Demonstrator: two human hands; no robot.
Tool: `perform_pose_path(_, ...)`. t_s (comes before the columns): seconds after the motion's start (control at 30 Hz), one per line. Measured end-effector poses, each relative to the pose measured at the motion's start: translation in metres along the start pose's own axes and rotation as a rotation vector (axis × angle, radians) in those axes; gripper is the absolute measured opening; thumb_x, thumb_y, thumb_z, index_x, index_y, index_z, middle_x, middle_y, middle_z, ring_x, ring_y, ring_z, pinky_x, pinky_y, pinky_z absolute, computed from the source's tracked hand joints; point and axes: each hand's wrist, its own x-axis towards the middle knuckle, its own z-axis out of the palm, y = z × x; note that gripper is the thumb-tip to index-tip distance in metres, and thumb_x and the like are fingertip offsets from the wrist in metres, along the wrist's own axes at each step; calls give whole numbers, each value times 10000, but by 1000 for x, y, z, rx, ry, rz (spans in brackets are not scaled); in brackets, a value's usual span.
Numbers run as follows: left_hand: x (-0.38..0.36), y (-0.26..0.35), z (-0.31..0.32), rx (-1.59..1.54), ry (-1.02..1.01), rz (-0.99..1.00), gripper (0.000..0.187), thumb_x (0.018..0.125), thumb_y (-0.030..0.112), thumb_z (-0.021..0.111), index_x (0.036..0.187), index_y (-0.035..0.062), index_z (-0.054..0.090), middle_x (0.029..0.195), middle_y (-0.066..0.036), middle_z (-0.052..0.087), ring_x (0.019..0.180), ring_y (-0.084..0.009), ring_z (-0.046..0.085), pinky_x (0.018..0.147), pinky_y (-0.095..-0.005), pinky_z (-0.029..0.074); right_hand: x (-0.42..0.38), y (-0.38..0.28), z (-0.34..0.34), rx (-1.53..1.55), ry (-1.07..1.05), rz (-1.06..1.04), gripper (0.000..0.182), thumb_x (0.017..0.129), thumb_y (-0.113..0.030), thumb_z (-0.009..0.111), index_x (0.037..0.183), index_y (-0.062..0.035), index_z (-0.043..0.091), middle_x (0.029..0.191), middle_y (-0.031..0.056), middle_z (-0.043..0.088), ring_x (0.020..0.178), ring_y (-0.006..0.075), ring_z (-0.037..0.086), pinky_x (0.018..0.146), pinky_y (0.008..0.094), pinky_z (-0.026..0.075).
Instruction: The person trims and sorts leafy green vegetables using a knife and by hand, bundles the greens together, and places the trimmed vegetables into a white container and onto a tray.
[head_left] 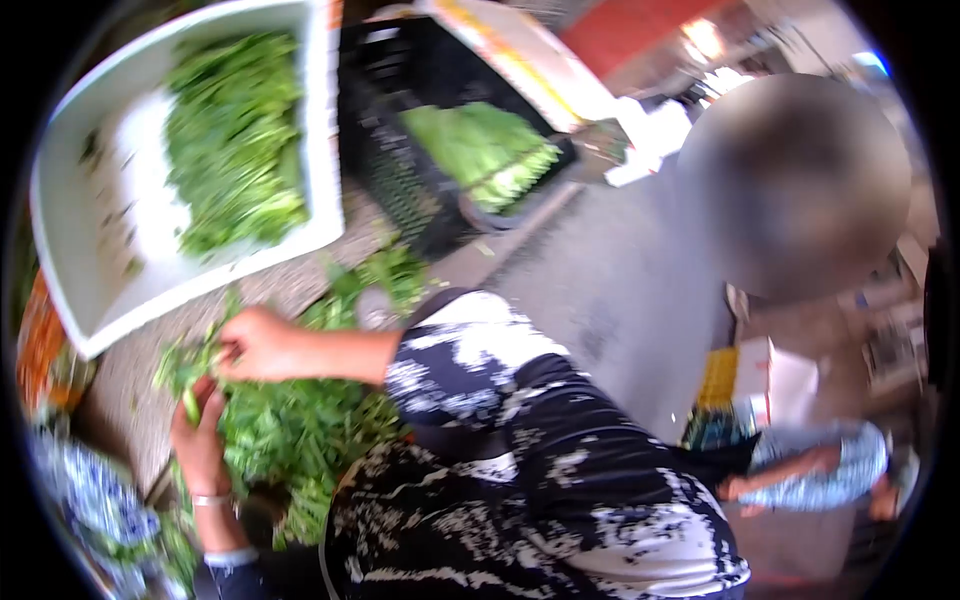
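My left hand (200,440), with a bracelet on its wrist, is closed on a green stem (192,405) that shows between thumb and fingers. Just above it, my right hand (262,345) is curled with its fingertips pinched at some leafy greens (180,362); exactly what they grip is blurred. The two hands almost touch. Below and to the right of them spreads a loose pile of leafy greens (300,430), partly covered by my right forearm and patterned clothing.
A white foam box (140,305) holds neatly laid greens (235,140). Beside it, a black crate (400,205) contains a stacked bundle of greens (480,150). An orange bag (42,345) and a blue-white bag (95,500) lie at left. A person in light blue (820,465) is at right.
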Motion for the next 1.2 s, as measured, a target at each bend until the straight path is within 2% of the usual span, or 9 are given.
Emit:
perform_pose_path(0.13, 10, 4, 14, -79, -136, -50, 343, 843, 137, 561, 1132, -34, 491, 1041, -95, 556, 920, -149, 533, 731, -240, 417, 13, 1, -9, 15, 283, -167, 161, 623, -113, 651, 572, 0, 549, 550, 117, 564, 494, 179, 547, 485, 302, 439)
perform_pose_path(0.2, 25, -7, 21, -80, -150, -29, 386, 869, 165, 535, 1191, -20, 431, 1089, -107, 533, 946, -179, 554, 703, -233, 459, 8, -9, -34, 253, 381, -36, 160, 611, -75, 656, 564, 8, 527, 550, 119, 561, 495, 158, 533, 485, 295, 428)
perform_pose_path(0.27, 42, -11, 30, -73, -233, 1, 363, 862, 204, 551, 1153, -5, 491, 1079, -118, 566, 954, -196, 562, 815, -291, 433, -12, -13, -70, 266, 628, -158, 146, 601, -42, 659, 584, 13, 524, 546, 116, 552, 502, 141, 523, 490, 284, 421)
perform_pose_path(0.4, 79, -20, 46, 35, -355, 9, 389, 872, 306, 530, 1139, 25, 509, 1137, -77, 563, 959, -163, 570, 673, -218, 407, -90, -3, -141, 62, 963, -68, 149, 617, -71, 640, 632, 24, 527, 557, 139, 533, 479, 184, 498, 493, 309, 414)
perform_pose_path(0.53, 131, -52, 68, 61, -404, 13, 427, 861, 335, 538, 1144, 20, 488, 1117, -68, 571, 921, -152, 579, 581, -185, 393, -138, 63, -156, -215, 975, 68, 137, 625, -100, 631, 623, 6, 544, 544, 131, 527, 468, 157, 509, 451, 299, 387)
perform_pose_path(0.6, 178, -94, 71, 51, -410, -17, 437, 859, 335, 541, 1154, 19, 475, 1094, -65, 581, 881, -141, 585, 507, -169, 364, -167, 61, -151, 486, 884, 267, 140, 615, -106, 640, 630, 3, 553, 543, 106, 534, 458, 132, 497, 443, 280, 393)
perform_pose_path(0.67, 131, -60, 87, 72, -379, -29, 406, 846, 320, 559, 1109, 17, 493, 993, -75, 605, 790, -149, 601, 480, -199, 410, -167, 73, -153, 535, 1011, 262, 135, 589, -90, 644, 651, 5, 571, 583, 104, 575, 501, 164, 536, 479, 293, 430)
perform_pose_path(0.73, 121, -54, 98, 174, -359, -40, 402, 845, 318, 561, 1103, 17, 494, 986, -76, 606, 784, -149, 601, 481, -202, 414, -167, 83, -151, -165, 1028, 105, 137, 567, -69, 642, 663, 6, 582, 630, 131, 597, 560, 214, 571, 534, 320, 454)
perform_pose_path(1.2, 129, -67, 99, 316, -309, -51, 377, 835, 308, 571, 1063, 15, 508, 937, -78, 607, 746, -154, 602, 488, -221, 442, -156, 47, -132, -183, 820, 349, 169, 540, -117, 670, 644, -22, 577, 671, 146, 593, 646, 272, 593, 581, 343, 465)
